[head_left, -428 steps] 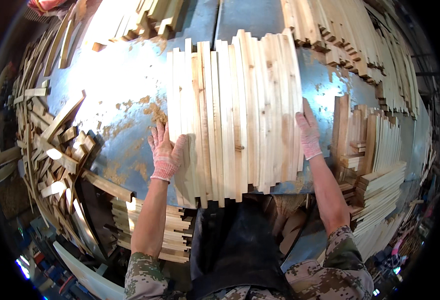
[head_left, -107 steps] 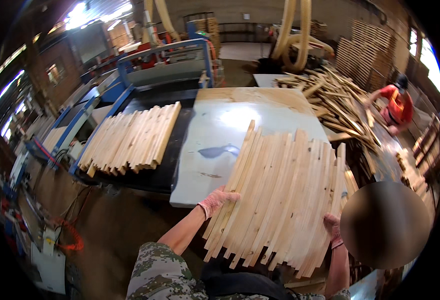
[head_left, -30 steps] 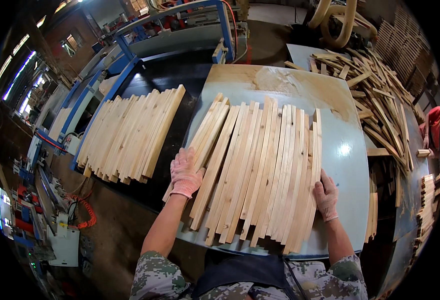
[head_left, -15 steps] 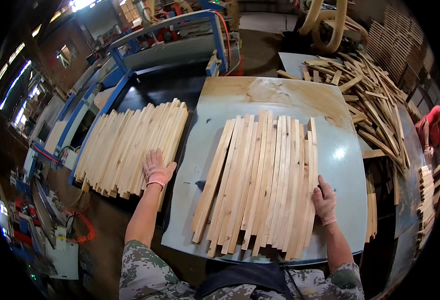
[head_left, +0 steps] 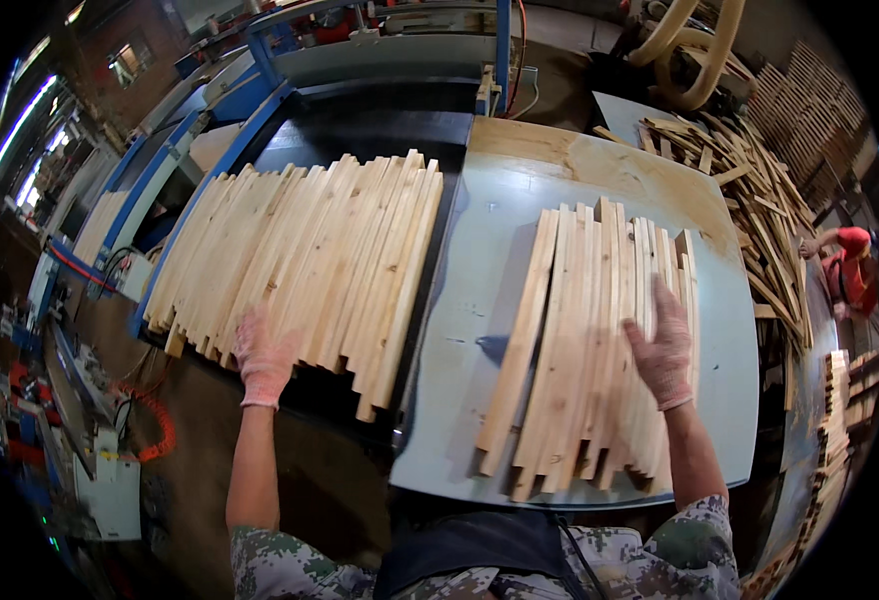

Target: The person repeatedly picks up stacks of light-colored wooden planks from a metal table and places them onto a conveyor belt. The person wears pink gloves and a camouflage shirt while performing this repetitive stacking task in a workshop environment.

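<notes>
Pale wooden strips (head_left: 310, 250) lie side by side in a wide row on the black machine bed at left, their near ends uneven. My left hand (head_left: 265, 350), in a pinkish knit glove, is at the near ends of this row, fingers spread. A second, narrower row of wooden strips (head_left: 585, 340) lies on the pale blue-grey table, its leftmost strip slightly apart from the others. Over the right part of that row is my gloved right hand (head_left: 662, 345), thumb and fingers apart and somewhat blurred. Whether it touches the strips I cannot tell. Neither hand grips anything.
The table (head_left: 720, 400) has a brown-stained far end. Behind the black bed stands a blue machine frame (head_left: 505, 60). A heap of loose wood pieces (head_left: 760, 220) lies at the far right, near beige hoses (head_left: 715, 60). A person in red (head_left: 850, 270) is at the right edge.
My left hand has moved left along the row toward its near ends. My right hand has shifted from the right row's outer side to above its strips. The view has shifted too.
</notes>
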Available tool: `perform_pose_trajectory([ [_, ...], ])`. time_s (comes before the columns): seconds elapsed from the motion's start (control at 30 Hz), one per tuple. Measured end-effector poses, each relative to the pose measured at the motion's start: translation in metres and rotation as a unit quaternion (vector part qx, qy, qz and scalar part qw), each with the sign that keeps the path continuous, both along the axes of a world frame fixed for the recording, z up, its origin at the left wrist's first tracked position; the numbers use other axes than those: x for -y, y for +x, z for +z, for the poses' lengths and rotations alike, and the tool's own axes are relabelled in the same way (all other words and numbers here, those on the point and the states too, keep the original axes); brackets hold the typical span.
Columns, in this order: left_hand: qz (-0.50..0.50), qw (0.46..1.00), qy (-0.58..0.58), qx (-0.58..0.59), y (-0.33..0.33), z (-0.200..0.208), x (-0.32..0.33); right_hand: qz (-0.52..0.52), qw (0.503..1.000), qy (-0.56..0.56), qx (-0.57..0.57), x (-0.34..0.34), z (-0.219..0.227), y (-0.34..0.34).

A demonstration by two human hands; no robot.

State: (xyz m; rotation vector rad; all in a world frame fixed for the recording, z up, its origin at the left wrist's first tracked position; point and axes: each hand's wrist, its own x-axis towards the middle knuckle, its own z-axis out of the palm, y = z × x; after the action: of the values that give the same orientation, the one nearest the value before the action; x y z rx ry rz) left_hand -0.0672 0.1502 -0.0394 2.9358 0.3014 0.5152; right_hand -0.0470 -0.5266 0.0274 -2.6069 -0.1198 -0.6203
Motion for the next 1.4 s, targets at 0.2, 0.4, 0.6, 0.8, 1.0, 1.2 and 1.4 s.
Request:
perform_pose_trajectory([
  [0.2,0.020,0.999,-0.020,0.017,0.003,0.011,-0.134,-0.011,0.967,-0.168,-0.189,-0.203,-0.001,0.006],
  [0.4,0.058,0.997,0.032,0.045,0.025,0.026,-0.294,-0.096,0.946,-0.231,-0.208,-0.241,-0.060,-0.003],
  [0.6,0.198,0.978,0.064,-0.002,0.052,0.053,-0.418,-0.037,0.971,-0.206,-0.115,-0.255,-0.065,-0.006],
  [0.8,0.301,0.950,-0.003,-0.089,0.095,0.102,-0.455,-0.182,0.958,-0.084,-0.205,-0.261,-0.073,0.031],
  [1.0,0.312,0.947,0.017,-0.070,0.087,0.100,-0.480,-0.031,0.911,0.327,-0.248,-0.319,-0.085,0.096],
  [1.2,0.263,0.961,0.044,-0.069,0.088,0.096,-0.477,-0.027,0.903,0.390,-0.177,-0.307,-0.153,0.124],
  [1.4,0.242,0.968,-0.052,-0.044,0.070,0.129,-0.473,-0.016,0.883,0.460,-0.091,-0.320,-0.175,0.115],
])
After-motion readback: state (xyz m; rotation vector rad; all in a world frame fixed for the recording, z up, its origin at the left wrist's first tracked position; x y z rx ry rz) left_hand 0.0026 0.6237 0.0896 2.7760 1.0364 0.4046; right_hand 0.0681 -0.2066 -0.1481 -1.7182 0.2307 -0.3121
